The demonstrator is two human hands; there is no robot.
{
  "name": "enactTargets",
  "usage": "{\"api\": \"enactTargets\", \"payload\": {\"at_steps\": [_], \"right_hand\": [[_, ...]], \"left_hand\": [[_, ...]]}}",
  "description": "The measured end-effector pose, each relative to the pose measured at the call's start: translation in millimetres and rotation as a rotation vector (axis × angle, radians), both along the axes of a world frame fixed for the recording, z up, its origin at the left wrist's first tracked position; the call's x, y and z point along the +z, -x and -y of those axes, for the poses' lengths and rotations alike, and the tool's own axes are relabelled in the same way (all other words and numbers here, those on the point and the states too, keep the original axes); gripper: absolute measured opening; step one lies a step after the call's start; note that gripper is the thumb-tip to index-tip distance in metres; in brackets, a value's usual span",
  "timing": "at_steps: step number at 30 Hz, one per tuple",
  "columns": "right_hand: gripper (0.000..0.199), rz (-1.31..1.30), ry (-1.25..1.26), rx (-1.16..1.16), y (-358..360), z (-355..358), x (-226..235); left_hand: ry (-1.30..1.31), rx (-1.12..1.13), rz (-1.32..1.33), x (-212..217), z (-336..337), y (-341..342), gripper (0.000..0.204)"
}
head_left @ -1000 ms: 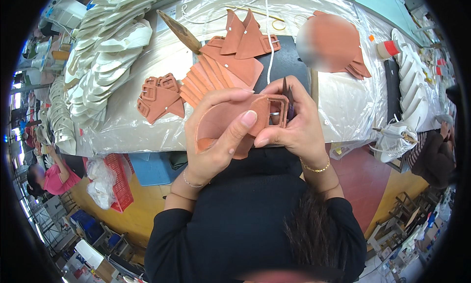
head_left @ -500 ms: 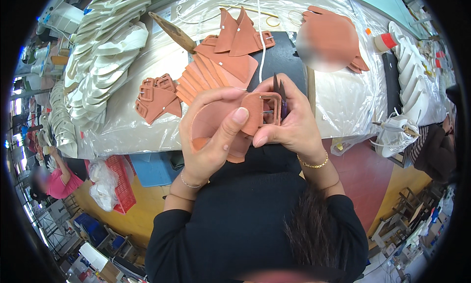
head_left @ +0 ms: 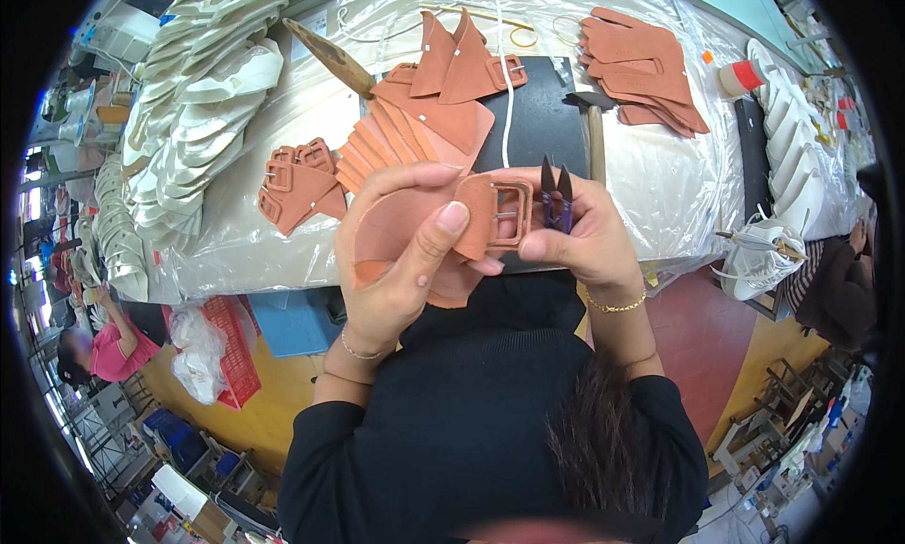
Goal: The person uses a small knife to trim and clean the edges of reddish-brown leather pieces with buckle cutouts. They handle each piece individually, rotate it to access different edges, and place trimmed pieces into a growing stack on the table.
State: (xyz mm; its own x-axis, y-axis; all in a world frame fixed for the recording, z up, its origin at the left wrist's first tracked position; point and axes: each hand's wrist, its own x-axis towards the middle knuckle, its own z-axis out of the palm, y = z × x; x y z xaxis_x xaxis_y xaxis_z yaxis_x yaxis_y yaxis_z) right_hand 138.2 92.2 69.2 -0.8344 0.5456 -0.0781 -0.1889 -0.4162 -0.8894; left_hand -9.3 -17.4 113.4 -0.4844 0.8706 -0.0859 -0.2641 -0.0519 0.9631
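Observation:
My left hand (head_left: 407, 272) grips a tan-orange leather strap piece (head_left: 391, 225), its thumb pressing the folded tab beside a square leather-covered buckle (head_left: 525, 201). Metal shows across the buckle's opening. In my right hand (head_left: 603, 238) is a pair of purple-handled thread snips (head_left: 556, 212), tucked in the fingers with dark blades parted and pointing away from me. The right thumb and a fingertip are close to the buckle's right and lower edges; whether they touch it I cannot tell. Beyond my hands lies a fanned stack of leather pieces (head_left: 386, 140).
Buckled leather pieces (head_left: 306, 188) lie left, others (head_left: 452, 63) farther back. A hammer (head_left: 596, 148) rests beside a dark board (head_left: 542, 120), with stacked leather cutouts (head_left: 650, 68) to its right. White shoe parts (head_left: 222, 91) pile up left. A pointed wooden stick (head_left: 330, 58) and white cord (head_left: 507, 101) are also there.
My right hand has shifted right, away from the buckle, and the snips' blades now show spread apart. The leather piece has moved slightly left in my left hand.

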Motion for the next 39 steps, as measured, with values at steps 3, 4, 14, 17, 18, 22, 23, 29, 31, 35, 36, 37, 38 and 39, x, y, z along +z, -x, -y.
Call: {"api": "enactTargets", "payload": {"at_steps": [3, 4, 14, 17, 18, 22, 23, 29, 31, 35, 36, 37, 38, 39], "right_hand": [[0.037, 0.036, 0.099, 0.029, -6.4, -4.6, 2.6], [0.037, 0.101, 0.117, -0.004, -6.2, -3.9, 2.5], [0.035, 0.066, -0.077, -0.086, -5.0, 1.5, 5.3], [0.035, 0.052, -0.159, -0.122, -2.4, 4.0, 4.0], [0.035, 0.051, -0.165, -0.137, -0.9, 5.5, 3.1], [0.034, 0.073, -0.219, -0.166, 2.3, 7.8, 0.5], [0.034, 0.085, -0.231, -0.173, 2.4, 7.6, 0.3], [0.033, 0.089, -0.239, -0.192, 3.7, 9.3, 0.4], [0.033, 0.089, -0.251, -0.194, 3.8, 9.3, 0.2], [0.033, 0.097, -0.266, -0.181, 3.9, 8.1, -0.6], [0.033, 0.092, -0.268, -0.182, 4.1, 8.2, -0.6], [0.033, 0.086, -0.261, -0.188, 4.3, 8.6, -0.4], [0.033, 0.079, -0.254, -0.194, 4.6, 9.1, -0.1], [0.033, 0.070, -0.243, -0.195, 4.9, 9.5, 0.2]], "left_hand": [[0.021, 0.018, 0.011, 2.3, 0.7, 0.1, 0.030], [0.031, 0.020, 0.003, 2.7, 0.6, 0.6, 0.030], [0.054, 0.041, -0.003, 1.4, -0.7, 0.6, 0.030], [0.047, 0.043, -0.024, 0.3, 0.4, 0.6, 0.029], [0.030, 0.033, -0.043, -0.7, 0.5, 1.1, 0.028], [-0.029, 0.021, -0.145, -5.2, 2.4, 0.8, 0.027], [-0.036, 0.018, -0.176, -6.1, 3.2, 0.9, 0.027], [-0.058, 0.038, -0.327, -11.2, 4.6, 3.9, 0.025], [-0.056, 0.048, -0.346, -11.6, 4.1, 4.0, 0.025], [-0.035, 0.037, -0.212, -8.5, 5.9, 2.8, 0.026], [-0.037, 0.039, -0.207, -8.3, 5.5, 3.0, 0.026], [-0.039, 0.039, -0.206, -8.1, 5.3, 3.1, 0.026], [-0.041, 0.039, -0.204, -8.1, 4.9, 3.4, 0.026], [-0.044, 0.037, -0.206, -8.1, 4.7, 3.8, 0.026]]}}
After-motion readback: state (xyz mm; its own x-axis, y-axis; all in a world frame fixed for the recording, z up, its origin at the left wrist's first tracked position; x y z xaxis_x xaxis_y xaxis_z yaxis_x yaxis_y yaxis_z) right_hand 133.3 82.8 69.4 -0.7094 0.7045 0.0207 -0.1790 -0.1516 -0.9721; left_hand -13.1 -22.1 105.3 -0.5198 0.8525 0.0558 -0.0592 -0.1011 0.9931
